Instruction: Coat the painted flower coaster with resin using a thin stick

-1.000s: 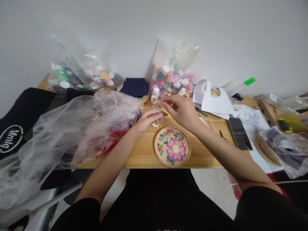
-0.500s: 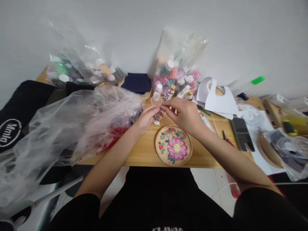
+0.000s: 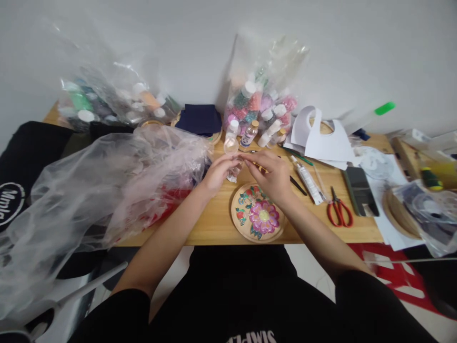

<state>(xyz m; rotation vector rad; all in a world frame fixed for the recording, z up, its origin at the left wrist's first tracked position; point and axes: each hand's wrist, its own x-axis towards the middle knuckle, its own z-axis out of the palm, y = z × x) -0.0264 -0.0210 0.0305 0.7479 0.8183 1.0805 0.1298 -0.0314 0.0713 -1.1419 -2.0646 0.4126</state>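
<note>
My left hand [image 3: 217, 172] and my right hand [image 3: 270, 174] meet above the wooden table [image 3: 214, 224], fingers pinched around a small clear container [image 3: 233, 167]. A clear round lid [image 3: 231, 146] sits at my left fingertips. A thin dark stick [image 3: 260, 167] runs under my right fingers. Just below my hands lies a round wooden plaque [image 3: 257, 214] with a pink flower, green leaves and red berries on it. Small bottles [image 3: 249, 133] stand just behind my hands.
A big crumpled clear plastic bag [image 3: 107, 181] covers the table's left side. Two bags of bead jars [image 3: 260, 102] stand at the wall. To the right lie a glue tube [image 3: 307, 180], red scissors [image 3: 339, 212], a phone [image 3: 360, 191] and white paper [image 3: 324, 140].
My right hand has come down and toward me, from above the bottles to the plaque's upper edge. The glue tube and scissors now show beside it. My left hand keeps the small container.
</note>
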